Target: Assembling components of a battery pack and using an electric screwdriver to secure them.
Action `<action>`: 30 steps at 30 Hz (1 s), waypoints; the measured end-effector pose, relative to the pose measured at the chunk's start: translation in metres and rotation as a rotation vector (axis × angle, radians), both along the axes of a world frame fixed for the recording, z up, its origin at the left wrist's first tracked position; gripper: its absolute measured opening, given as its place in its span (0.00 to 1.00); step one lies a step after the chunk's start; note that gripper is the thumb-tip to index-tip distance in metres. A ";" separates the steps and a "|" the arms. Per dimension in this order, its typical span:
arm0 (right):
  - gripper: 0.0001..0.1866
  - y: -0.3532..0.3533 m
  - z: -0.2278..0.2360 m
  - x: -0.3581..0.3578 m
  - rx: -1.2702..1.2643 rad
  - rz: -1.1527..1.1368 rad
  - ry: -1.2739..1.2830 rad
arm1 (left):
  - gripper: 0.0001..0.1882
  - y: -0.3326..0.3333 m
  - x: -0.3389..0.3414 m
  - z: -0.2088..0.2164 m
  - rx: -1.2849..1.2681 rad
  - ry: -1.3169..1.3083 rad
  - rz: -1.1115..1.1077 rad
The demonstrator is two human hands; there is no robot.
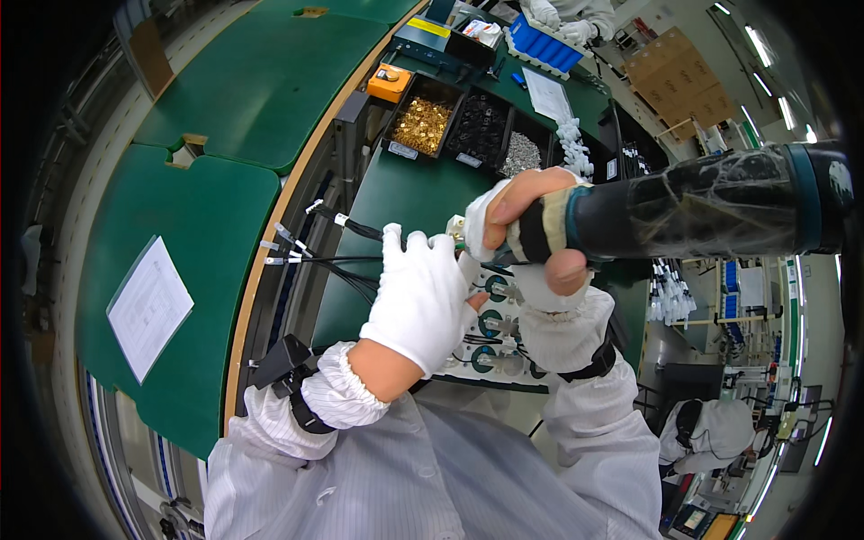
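In my right hand (531, 225), its glove leaving the fingertips bare, is a thick black and teal power screwdriver (711, 207) wrapped in clear film. Its body extends to the right; the hand hides its tip. Close beside it, my white-gloved left hand (418, 292) has its fingers bent down over the work, thumb toward the screwdriver end. What those fingers pinch is hidden. Black cables (346, 261) with white end pieces run out leftward from under this hand. Below both hands lies a white fixture board (481, 369) with dark round parts and cables.
Beyond my hands stand black bins of gold parts (420, 124), black parts (477, 126) and silver parts (522, 155). White plastic pieces (574, 148) lie alongside. A co-worker's gloved hands (562, 22) are at a blue bin (544, 45). Left, a green tabletop (207, 216) holds a paper sheet (150, 309).
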State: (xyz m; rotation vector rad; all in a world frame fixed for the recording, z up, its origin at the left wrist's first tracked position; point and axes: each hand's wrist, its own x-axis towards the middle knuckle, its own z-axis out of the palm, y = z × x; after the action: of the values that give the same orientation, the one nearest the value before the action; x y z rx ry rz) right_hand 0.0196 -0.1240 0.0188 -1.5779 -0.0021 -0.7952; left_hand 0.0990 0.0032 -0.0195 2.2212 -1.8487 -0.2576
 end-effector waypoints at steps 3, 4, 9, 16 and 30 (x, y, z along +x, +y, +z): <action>0.32 -0.001 0.000 0.005 -0.044 0.009 -0.018 | 0.25 0.004 0.002 -0.009 -0.090 0.039 -0.010; 0.32 -0.002 0.000 0.006 -0.044 0.007 -0.015 | 0.25 0.005 0.001 -0.009 -0.091 0.042 -0.012; 0.27 0.002 -0.006 0.011 0.201 0.033 -0.092 | 0.23 0.005 -0.002 -0.008 -0.102 0.010 -0.004; 0.38 -0.002 -0.001 0.018 0.008 -0.101 0.054 | 0.21 0.006 -0.004 -0.007 -0.062 -0.054 0.036; 0.34 -0.007 0.085 -0.134 -0.150 -0.564 0.137 | 0.09 -0.092 0.114 -0.004 -0.374 0.278 0.006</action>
State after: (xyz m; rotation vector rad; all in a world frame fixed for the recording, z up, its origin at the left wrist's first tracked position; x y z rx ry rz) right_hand -0.1147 -0.1311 0.1040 -1.7979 0.5125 -1.1373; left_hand 0.2128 -0.0893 -0.0234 1.8359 -1.5922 -0.1899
